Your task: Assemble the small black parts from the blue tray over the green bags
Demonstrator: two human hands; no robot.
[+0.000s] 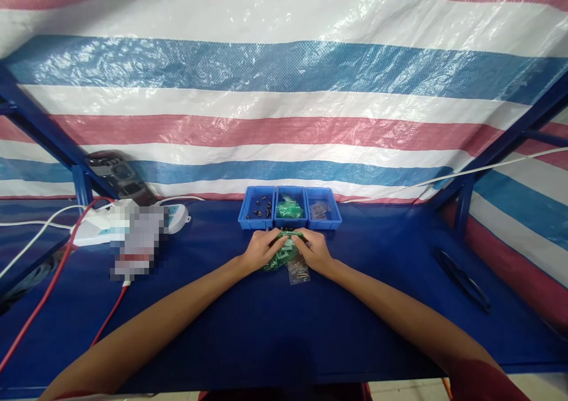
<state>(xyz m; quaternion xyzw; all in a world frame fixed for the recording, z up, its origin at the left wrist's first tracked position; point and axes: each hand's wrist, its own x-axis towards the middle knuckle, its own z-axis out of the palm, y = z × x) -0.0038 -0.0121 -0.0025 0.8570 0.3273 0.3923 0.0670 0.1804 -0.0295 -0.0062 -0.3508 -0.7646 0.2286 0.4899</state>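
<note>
My left hand (261, 251) and my right hand (316, 252) meet at the middle of the table, in front of three blue bins. Their thumbs and fingers close on opposite ends of a small green plastic packet (290, 233). Beneath them lies a heap of green packets (278, 260), partly covered by the hands. A clear bag (299, 275) with small brass-coloured pieces sticks out of the heap toward me. Some small dark pieces show just behind the fingers, too small to name.
Dark fittings lie in the left bin (248, 223), green packets in the middle bin (290, 223), clear bags in the right bin (328, 224). A white power strip (178, 217) with cables sits left, near a pixelated object (138, 241). A dark slender item (461, 280) lies right.
</note>
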